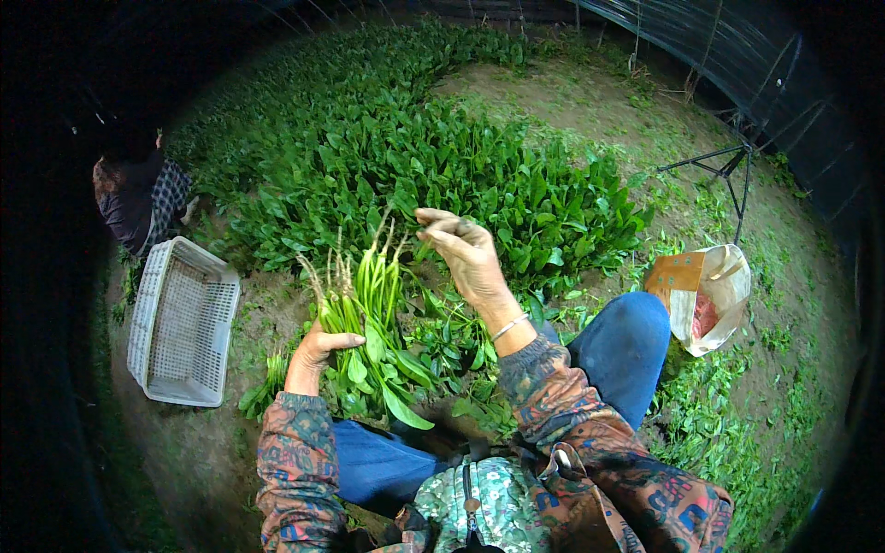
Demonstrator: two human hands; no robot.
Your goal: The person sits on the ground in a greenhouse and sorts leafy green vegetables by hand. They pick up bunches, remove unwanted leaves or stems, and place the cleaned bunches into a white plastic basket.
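Note:
My left hand (319, 347) grips a bunch of leafy greens (359, 304) that look like spinach. Their pale, thin roots (339, 266) point away from me, and the broad leaves hang towards my lap. Just right of the root ends, my right hand (464, 259) is raised with its fingers curled and thumb drawn in. Whether anything small sits between those fingertips is not clear. Below my left wrist a smaller bunch of greens (268, 383) lies on the soil.
A white plastic crate (231, 332) stands at left, near a crouching person (131, 200). Dense growing greens (429, 159) spread ahead. An open bag (719, 290) with something reddish inside is at right, below a black tripod stand (726, 169). Dark netting (733, 55) borders the plot.

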